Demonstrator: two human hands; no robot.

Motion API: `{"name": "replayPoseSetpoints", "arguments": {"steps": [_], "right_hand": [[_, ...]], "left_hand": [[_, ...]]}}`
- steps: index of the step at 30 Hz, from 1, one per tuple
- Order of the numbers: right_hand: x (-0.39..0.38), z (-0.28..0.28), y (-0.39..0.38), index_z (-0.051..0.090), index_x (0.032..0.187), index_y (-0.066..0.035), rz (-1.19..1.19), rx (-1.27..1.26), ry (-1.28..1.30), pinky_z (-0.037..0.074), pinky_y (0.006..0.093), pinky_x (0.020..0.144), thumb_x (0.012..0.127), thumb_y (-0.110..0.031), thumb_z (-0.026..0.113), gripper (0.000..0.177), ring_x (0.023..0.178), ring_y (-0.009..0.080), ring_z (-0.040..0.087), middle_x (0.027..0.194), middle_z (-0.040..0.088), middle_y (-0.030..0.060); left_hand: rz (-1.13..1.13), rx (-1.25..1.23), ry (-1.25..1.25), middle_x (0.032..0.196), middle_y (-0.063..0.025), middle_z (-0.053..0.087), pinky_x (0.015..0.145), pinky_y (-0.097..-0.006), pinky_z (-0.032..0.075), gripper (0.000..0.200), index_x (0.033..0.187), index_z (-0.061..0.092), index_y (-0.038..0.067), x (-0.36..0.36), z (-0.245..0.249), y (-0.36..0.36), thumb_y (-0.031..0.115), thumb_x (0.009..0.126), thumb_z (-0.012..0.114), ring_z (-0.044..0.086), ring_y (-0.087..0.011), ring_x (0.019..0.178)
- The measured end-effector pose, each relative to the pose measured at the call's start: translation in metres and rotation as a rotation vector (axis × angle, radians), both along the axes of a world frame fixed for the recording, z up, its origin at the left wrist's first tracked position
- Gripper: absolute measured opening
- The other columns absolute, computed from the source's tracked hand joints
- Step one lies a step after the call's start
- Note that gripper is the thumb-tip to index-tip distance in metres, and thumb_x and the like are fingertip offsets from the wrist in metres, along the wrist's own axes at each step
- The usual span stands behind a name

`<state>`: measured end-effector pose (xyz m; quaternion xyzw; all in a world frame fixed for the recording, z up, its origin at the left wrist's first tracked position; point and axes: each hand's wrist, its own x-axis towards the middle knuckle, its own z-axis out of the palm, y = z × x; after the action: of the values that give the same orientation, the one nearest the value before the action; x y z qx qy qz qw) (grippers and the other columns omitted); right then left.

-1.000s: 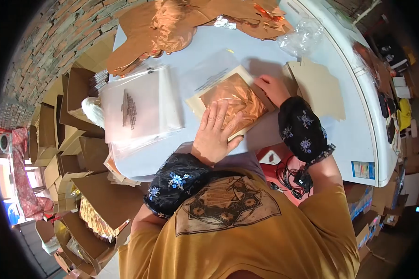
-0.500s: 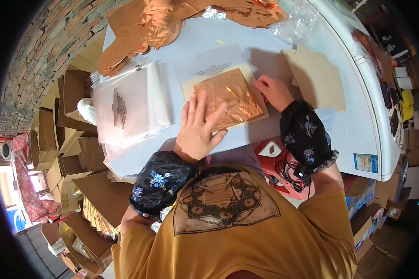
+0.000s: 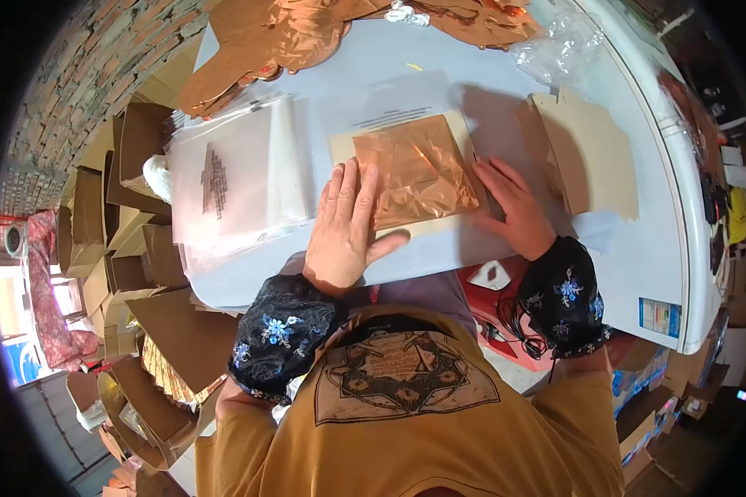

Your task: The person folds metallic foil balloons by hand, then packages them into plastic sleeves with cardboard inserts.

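Note:
A folded sheet of shiny copper-coloured film [image 3: 419, 170] lies on a cream card, inside what looks like a clear printed plastic bag [image 3: 389, 109]. My left hand [image 3: 344, 219] rests flat along the left edge of the film, fingers stretched out and thumb apart. On the opposite side my right hand [image 3: 515, 207] lies at the film's right edge, its fingers extended and thumb spread. Neither hand grasps anything. To the left of my left hand is a stack of clear plastic bags [image 3: 253, 178] with dark printing. Cream cardboard sheets [image 3: 588, 153] lie beyond my right hand.
More copper-coloured film [image 3: 294, 37] is heaped along the table's far edge. Crumpled clear plastic [image 3: 559, 45] sits at the back right. Open cardboard boxes [image 3: 145, 157] crowd the left side, beside a brick wall. Below the table's near edge is a red object [image 3: 506, 311] with black cables.
My right hand has opened from a curled grip and now lies with fingers extended by the film. My left hand has shifted toward the film's left edge. The view has moved slightly.

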<state>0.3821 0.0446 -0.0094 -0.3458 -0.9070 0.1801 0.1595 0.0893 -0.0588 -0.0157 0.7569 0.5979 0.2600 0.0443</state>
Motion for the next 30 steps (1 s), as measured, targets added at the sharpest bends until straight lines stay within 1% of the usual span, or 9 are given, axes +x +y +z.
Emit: {"name": "replayPoseSetpoints", "arguments": {"steps": [4,10,16,17,20,21,24,25,30], "right_hand": [[0.002,-0.001,-0.006,0.042,0.144,-0.002,0.05,0.091,-0.018,0.032,0.0425,0.113,0.081,-0.041,0.073,0.08,0.139,0.0312,0.035,0.148,0.044,0.0126],[0.006,-0.001,-0.029,0.054,0.132,-0.001,0.082,0.258,-0.041,0.044,0.04,0.103,0.077,-0.035,0.076,0.068,0.125,0.0283,0.051,0.139,0.054,0.0113],[-0.003,0.004,-0.066,0.059,0.126,-0.002,-0.023,0.156,0.098,0.046,0.0384,0.1,0.071,-0.033,0.081,0.066,0.121,0.0274,0.054,0.134,0.057,0.0125],[-0.005,0.01,-0.073,0.059,0.126,-0.003,-0.037,0.149,0.106,0.049,0.0376,0.093,0.074,-0.027,0.081,0.062,0.115,0.0288,0.056,0.129,0.061,0.0132],[-0.005,0.013,-0.092,0.057,0.13,-0.004,-0.206,-0.146,0.263,0.052,0.0364,0.083,0.08,-0.017,0.077,0.055,0.101,0.0276,0.063,0.121,0.065,0.0143],[-0.012,0.005,-0.101,0.057,0.131,-0.004,-0.346,-0.269,0.449,0.052,0.0286,0.071,0.088,-0.009,0.068,0.045,0.083,0.0172,0.064,0.109,0.069,0.0111],[-0.028,0.0,-0.112,0.058,0.13,-0.002,-0.649,-0.803,0.853,0.047,0.0196,0.064,0.094,-0.009,0.062,0.036,0.075,0.0048,0.059,0.102,0.067,0.0045],[-0.033,-0.001,-0.111,0.061,0.125,-0.001,-0.729,-0.819,0.85,0.04,0.0156,0.056,0.098,-0.013,0.06,0.03,0.072,-0.0004,0.053,0.093,0.064,-0.0011],[-0.034,0.01,-0.109,0.065,0.118,-0.001,-0.739,-0.984,0.739,0.039,0.0173,0.053,0.097,-0.018,0.06,0.027,0.063,0.0002,0.052,0.086,0.064,-0.0036]], "left_hand": [[-0.054,-0.034,-0.014,0.152,-0.0286,0.029,0.113,-0.0509,0.031,0.111,0.153,0.02,0.0,-0.011,0.002,-0.012,0.054,0.073,0.076,0.032,-0.0462,0.139],[-0.069,-0.061,0.059,0.15,-0.0294,0.033,0.112,-0.0506,0.034,0.104,0.15,0.026,-0.003,-0.01,0.011,-0.033,0.05,0.076,0.076,0.035,-0.0465,0.137],[-0.12,-0.043,0.013,0.148,-0.0293,0.035,0.108,-0.052,0.038,0.094,0.148,0.032,-0.002,-0.011,0.009,-0.047,0.033,0.075,0.081,0.038,-0.0475,0.135],[-0.131,-0.05,0.002,0.148,-0.0297,0.036,0.107,-0.0526,0.039,0.093,0.147,0.033,-0.001,-0.012,0.01,-0.051,0.03,0.074,0.082,0.039,-0.0482,0.134],[-0.203,0.0,0.031,0.146,-0.0309,0.037,0.103,-0.0542,0.041,0.095,0.147,0.035,0.002,-0.02,0.002,-0.065,0.024,0.069,0.085,0.042,-0.0504,0.13],[-0.228,0.026,-0.001,0.144,-0.0312,0.039,0.101,-0.0539,0.043,0.098,0.146,0.036,0.004,-0.023,0.001,-0.069,0.02,0.065,0.088,0.045,-0.0506,0.127],[-0.254,0.014,-0.094,0.144,-0.03,0.04,0.101,-0.0528,0.043,0.103,0.147,0.037,0.006,-0.028,-0.003,-0.079,0.019,0.059,0.09,0.047,-0.0494,0.126],[-0.26,0.031,-0.078,0.143,-0.0296,0.041,0.1,-0.0512,0.045,0.093,0.144,0.043,0.006,-0.031,-0.004,-0.081,0.03,0.066,0.086,0.049,-0.0475,0.124],[-0.242,-0.05,-0.302,0.143,-0.0276,0.041,0.104,-0.048,0.042,0.097,0.145,0.041,0.006,-0.042,0.001,-0.101,0.034,0.065,0.086,0.046,-0.0443,0.127]]}}
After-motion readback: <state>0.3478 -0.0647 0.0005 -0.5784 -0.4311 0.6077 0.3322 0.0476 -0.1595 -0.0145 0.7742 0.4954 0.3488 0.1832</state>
